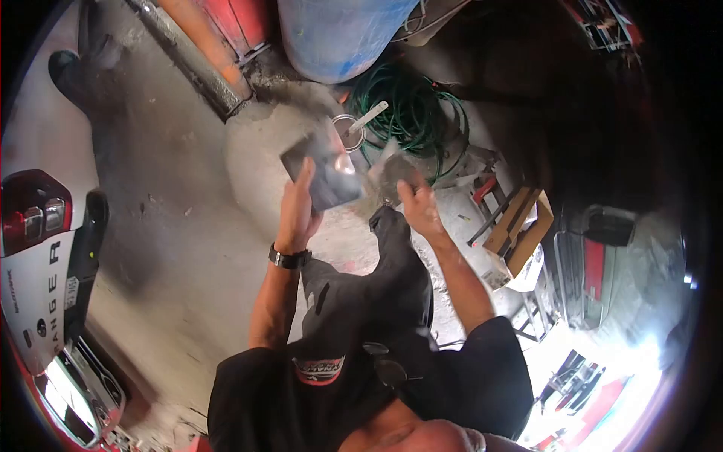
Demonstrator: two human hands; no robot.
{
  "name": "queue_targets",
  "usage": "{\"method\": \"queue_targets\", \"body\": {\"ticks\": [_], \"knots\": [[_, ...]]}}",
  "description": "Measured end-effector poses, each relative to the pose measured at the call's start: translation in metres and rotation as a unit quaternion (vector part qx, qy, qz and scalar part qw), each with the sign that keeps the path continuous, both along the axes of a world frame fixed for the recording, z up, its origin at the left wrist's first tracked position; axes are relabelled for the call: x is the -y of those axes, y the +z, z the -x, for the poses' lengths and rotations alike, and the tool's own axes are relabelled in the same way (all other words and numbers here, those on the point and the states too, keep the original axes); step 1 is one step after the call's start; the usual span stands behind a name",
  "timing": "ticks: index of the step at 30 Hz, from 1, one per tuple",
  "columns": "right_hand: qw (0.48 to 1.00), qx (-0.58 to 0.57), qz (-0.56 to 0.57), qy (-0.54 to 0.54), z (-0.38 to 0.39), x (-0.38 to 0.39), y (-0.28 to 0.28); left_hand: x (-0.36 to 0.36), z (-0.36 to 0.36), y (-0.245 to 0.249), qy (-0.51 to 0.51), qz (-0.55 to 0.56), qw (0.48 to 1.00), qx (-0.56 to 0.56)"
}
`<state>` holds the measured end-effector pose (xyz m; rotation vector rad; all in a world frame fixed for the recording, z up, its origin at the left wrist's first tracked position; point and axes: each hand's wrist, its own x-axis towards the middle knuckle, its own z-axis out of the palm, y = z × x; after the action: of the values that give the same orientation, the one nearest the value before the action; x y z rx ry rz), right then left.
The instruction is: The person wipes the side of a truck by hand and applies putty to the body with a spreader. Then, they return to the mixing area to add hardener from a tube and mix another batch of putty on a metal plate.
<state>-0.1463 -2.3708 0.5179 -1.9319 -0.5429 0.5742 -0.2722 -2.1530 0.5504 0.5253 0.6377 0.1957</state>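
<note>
Over the concrete floor, the flat grey board clamped in the left hand could slip if the right hand, seemingly gripping a grey spreader, presses hard.

Hard daylight comes in from the lower right, where everything burns out to white, while the upper right sinks into near black and a soft dark shadow lies across the concrete floor. The dark sheet held in my left hand catches a bright glint and looks slightly smeared with blur. The lens bows everything near the rim, bending the truck tailgate, and black corners frame the round view.
</note>
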Motion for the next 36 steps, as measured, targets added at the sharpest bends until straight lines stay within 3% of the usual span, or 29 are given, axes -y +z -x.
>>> {"method": "queue_targets", "body": {"ticks": [1, 2, 3, 4, 6, 8, 9, 11, 13, 15, 18, 21, 23, 25, 28, 32, 36], "knots": [[0.981, -0.149, -0.092, -0.089, -0.008, -0.007, -0.014, 0.001, 0.002, -0.024, -0.049, 0.019, 0.998, -0.040], [0.922, -0.293, -0.179, -0.180, -0.010, -0.022, -0.030, 0.016, 0.004, -0.052, -0.058, 0.027, 0.996, -0.066], [0.826, -0.424, -0.258, -0.267, -0.011, -0.037, -0.047, 0.030, 0.006, -0.080, -0.067, 0.036, 0.993, -0.092], [0.846, -0.425, -0.195, -0.255, -0.007, -0.047, -0.058, 0.043, 0.012, -0.114, -0.069, 0.046, 0.991, -0.109], [0.885, -0.397, -0.206, -0.128, -0.006, -0.051, -0.134, 0.053, 0.010, -0.146, -0.023, 0.067, 0.989, -0.126], [0.862, -0.456, -0.214, -0.056, -0.022, -0.054, -0.182, 0.053, -0.004, -0.158, 0.079, 0.090, 0.985, -0.123], [0.856, -0.486, -0.159, -0.077, -0.050, -0.060, -0.179, 0.046, -0.004, -0.178, 0.081, 0.087, 0.985, -0.129], [0.870, -0.458, -0.081, -0.162, -0.111, -0.053, -0.266, 0.020, 0.007, -0.224, 0.087, 0.079, 0.983, -0.138], [0.846, -0.447, -0.082, -0.277, -0.167, -0.051, -0.337, -0.005, 0.010, -0.254, 0.110, 0.046, 0.982, -0.147], [0.846, -0.423, -0.055, -0.320, -0.214, -0.057, -0.381, -0.032, 0.010, -0.270, 0.111, 0.030, 0.980, -0.160], [0.896, -0.360, -0.059, -0.252, -0.241, -0.090, -0.373, -0.054, 0.015, -0.310, 0.141, -0.020, 0.973, -0.182], [0.949, -0.274, 0.043, -0.148, -0.259, -0.108, -0.408, -0.064, 0.001, -0.314, 0.117, -0.033, 0.969, -0.215], [0.984, -0.069, 0.163, -0.027, -0.237, -0.126, -0.405, -0.068, 0.001, -0.337, 0.098, -0.031, 0.978, -0.184], [0.951, 0.142, 0.264, 0.073, -0.215, -0.135, -0.410, -0.067, -0.004, -0.345, 0.091, -0.027, 0.981, -0.168], [0.982, 0.155, 0.103, 0.018, -0.183, -0.130, -0.378, -0.061, -0.021, -0.340, 0.100, -0.025, 0.980, -0.169], [0.997, 0.013, 0.076, -0.021, -0.190, -0.078, -0.347, -0.060, -0.034, -0.344, 0.125, -0.036, 0.976, -0.175], [0.997, -0.028, 0.004, -0.075, -0.176, -0.028, -0.251, -0.061, -0.054, -0.352, 0.131, -0.046, 0.981, -0.137]]}}
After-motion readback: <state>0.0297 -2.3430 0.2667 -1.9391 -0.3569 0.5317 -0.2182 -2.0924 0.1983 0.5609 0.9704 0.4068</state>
